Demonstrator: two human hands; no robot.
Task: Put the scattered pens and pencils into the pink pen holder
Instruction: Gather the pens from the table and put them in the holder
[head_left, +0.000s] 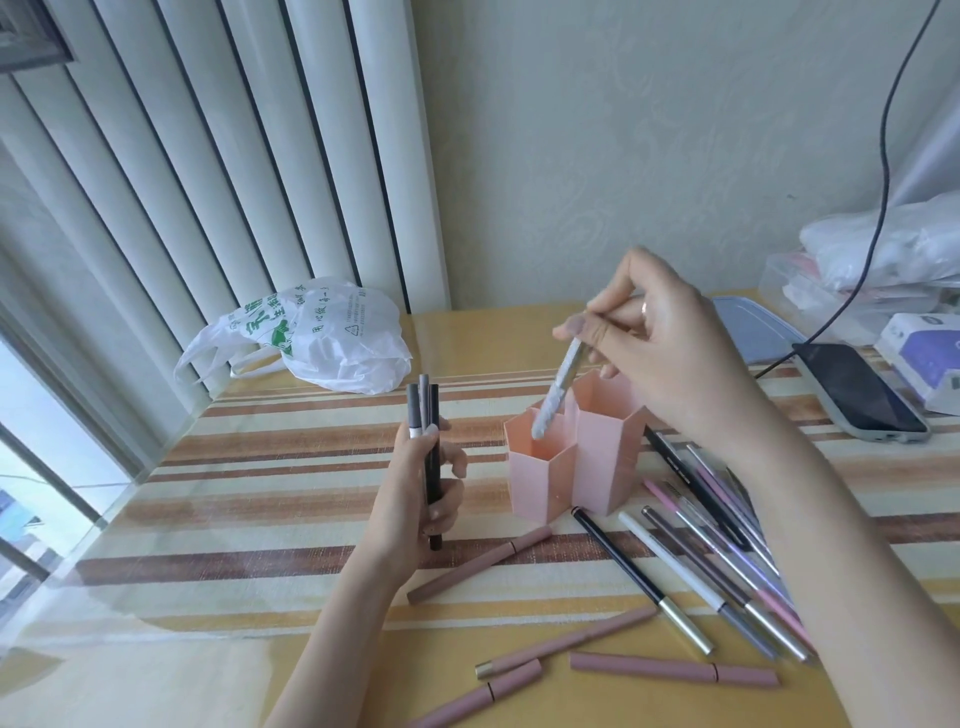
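Note:
The pink pen holder (592, 462), made of hexagonal compartments, stands mid-table. My right hand (670, 353) is above it and pinches a silvery glitter pen (558, 387), whose lower tip dips into the front-left compartment. My left hand (421, 493), left of the holder, grips three upright pens (426, 431), grey and black. Several pens lie scattered on the table: a black-and-gold one (639, 577), a fan of grey, white and purple ones (727, 561) to the holder's right, and dusty-pink ones (480, 571) (672, 670) in front.
A white plastic bag with green print (311, 338) lies at the back left. A phone (857, 389) on a cable, a blue-and-white box (924, 353) and plastic containers (841, 291) sit at the right. The striped tablecloth (260, 467) lies under a clear cover.

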